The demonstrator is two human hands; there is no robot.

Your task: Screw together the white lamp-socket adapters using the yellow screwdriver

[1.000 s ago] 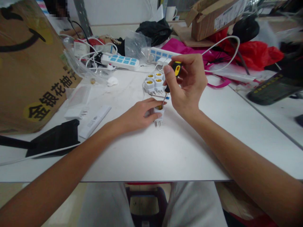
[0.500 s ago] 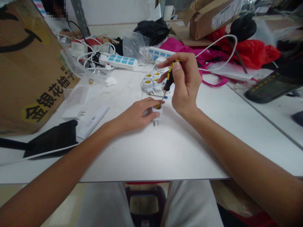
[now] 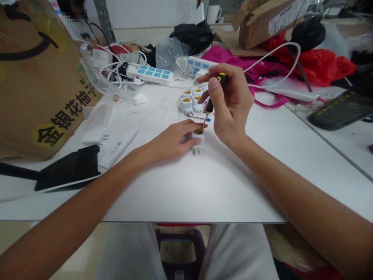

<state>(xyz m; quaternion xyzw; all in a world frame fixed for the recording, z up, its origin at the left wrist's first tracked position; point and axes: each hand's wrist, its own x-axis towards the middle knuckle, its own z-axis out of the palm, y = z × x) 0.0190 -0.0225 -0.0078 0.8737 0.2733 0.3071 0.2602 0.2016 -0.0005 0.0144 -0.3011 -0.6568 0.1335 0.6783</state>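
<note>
My left hand grips a small white lamp-socket plug standing on the white table, its prongs pointing toward me. My right hand is closed around a black and yellow screwdriver. The screwdriver's metal tip reaches down into the brass opening on top of the plug. Just behind sit several more white socket plugs with brass centres.
A large brown cardboard box fills the left. White power strips, cables, clear plastic bags, a black bag, pink and red bags and a cardboard box crowd the back. A black flat object and white packets lie left.
My right hand has turned the screwdriver handle between its fingers, shifting its grip. The left hand and plug stay in the same spot. The camera view has shifted slightly.
</note>
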